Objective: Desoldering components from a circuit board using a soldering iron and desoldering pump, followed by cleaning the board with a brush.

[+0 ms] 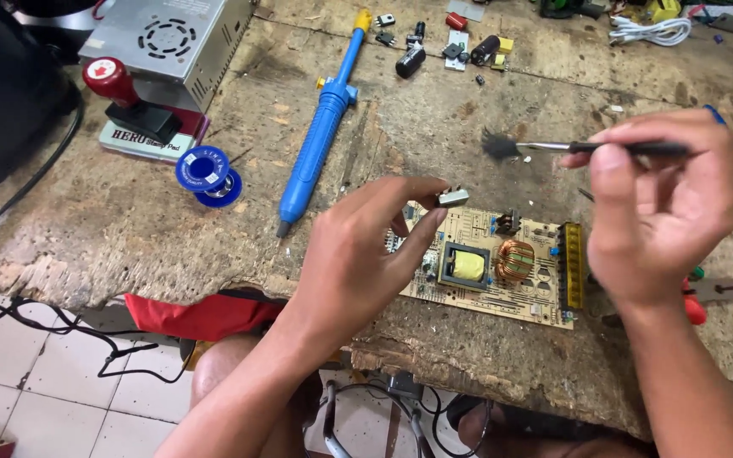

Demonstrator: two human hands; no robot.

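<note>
We see a worn, pitted wooden counter [129, 220]. Left hand [358, 254] pinches a small grey metal part [453, 198] above the tan circuit board [494, 265], copper coil, yellow transformer. Right hand [663, 208] grips a thin black brush [553, 147], bristles frayed. Blue desoldering pump [320, 136] nearby; red-handled pliers [714, 293] partly hidden.

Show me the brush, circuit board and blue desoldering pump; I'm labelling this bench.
brush [500, 146], head view, on the dark bristles
circuit board [477, 227], head view, on bare tan surface
blue desoldering pump [316, 148], head view, on the barrel
</note>
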